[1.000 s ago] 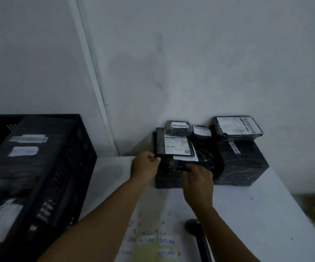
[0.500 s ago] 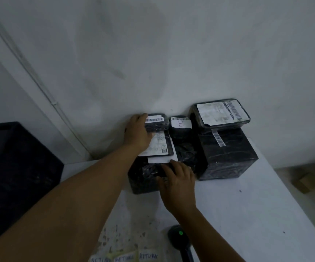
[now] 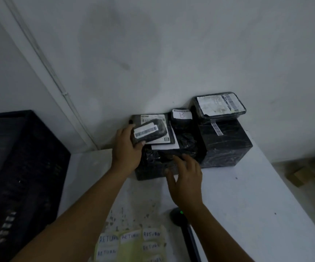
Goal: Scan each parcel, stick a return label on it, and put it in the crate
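Nearest you, at the table's (image 3: 247,214) near edge, lies a sheet of return labels (image 3: 134,242), each handwritten RETURN. Just right of it stands a dark scanner (image 3: 179,214) showing a green light, partly hidden behind your right forearm. Your right hand (image 3: 186,184) hovers open, fingers spread, at the near face of a low black parcel (image 3: 152,167); whether it touches is unclear. Your left hand (image 3: 126,150) grips a small parcel (image 3: 150,131) by its left end, thumb underneath, barcode facing up, over a flat labelled parcel (image 3: 152,118) on the low one. To the far right, against the wall, a tall black box (image 3: 226,146) carries another labelled parcel (image 3: 219,104); between the stacks sits a bundle marked B (image 3: 181,116). The black crate (image 3: 30,167) stands at far left, beside the table.
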Tool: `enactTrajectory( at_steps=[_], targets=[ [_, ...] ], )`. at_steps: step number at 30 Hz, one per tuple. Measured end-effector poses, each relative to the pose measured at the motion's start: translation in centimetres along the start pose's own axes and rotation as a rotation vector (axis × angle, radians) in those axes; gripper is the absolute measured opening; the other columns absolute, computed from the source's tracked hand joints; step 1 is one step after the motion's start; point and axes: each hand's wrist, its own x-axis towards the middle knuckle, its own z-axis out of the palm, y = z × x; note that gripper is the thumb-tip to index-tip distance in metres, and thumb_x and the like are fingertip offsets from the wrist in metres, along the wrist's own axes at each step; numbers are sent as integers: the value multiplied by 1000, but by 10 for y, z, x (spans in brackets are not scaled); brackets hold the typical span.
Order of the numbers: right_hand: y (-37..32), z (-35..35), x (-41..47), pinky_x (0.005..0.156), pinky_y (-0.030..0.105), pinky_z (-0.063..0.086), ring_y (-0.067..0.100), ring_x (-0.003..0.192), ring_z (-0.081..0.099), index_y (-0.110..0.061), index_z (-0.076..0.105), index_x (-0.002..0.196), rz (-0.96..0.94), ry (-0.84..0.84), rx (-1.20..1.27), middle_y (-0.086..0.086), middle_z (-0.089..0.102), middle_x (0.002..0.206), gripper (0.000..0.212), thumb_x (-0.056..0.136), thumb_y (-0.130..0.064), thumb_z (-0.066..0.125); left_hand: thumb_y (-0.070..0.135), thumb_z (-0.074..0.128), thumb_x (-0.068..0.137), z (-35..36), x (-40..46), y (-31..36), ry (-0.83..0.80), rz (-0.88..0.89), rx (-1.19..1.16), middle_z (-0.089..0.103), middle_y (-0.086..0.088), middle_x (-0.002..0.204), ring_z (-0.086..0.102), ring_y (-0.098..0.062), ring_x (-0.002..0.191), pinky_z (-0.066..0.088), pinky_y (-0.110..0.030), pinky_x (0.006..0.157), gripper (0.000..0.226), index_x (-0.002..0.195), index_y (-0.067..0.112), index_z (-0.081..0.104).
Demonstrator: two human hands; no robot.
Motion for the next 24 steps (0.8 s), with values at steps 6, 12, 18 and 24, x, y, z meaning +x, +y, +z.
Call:
enactTrajectory(
  at_steps=[6, 12, 18, 24],
  targets=[
    [24, -30, -76, 97, 48, 44, 33, 122, 48, -19, 54, 138, 244, -23, -32, 12, 54, 134, 60, 88, -49, 68, 12, 81, 80, -29, -113, -33, 48, -60, -158, 51, 9, 123, 57, 10, 97, 50, -11, 80, 57, 129, 22, 54],
    [49, -25, -135, 94, 43, 51, 27, 120, 55, -25, 38, 145, 593, -434, -115, 8, 55, 135, 97, 72, -86, 52, 23, 84, 78, -47, -182, -73, -21, -202, -74, 59, 13, 110, 63, -5, 92, 56, -28, 78, 47, 116, 34, 59],
    [51, -12, -147, 65, 26, 49, 6, 75, 60, -20, 62, 106, 640, -570, 25, -9, 63, 84, 56, 86, -71, 52, 15, 88, 70, -52, -206, -98, -115, -303, -36, 64, 7, 102, 65, -22, 96, 57, -37, 81, 44, 106, 24, 64],
    [40, -12, -152, 59, 25, 43, 11, 73, 61, -19, 61, 92, 669, -524, 143, -2, 66, 81, 31, 93, -50, 57, 20, 75, 86, -47, -209, -107, -199, -297, 15, 65, -6, 117, 65, -19, 99, 56, -33, 84, 36, 120, 15, 64]
  ],
)
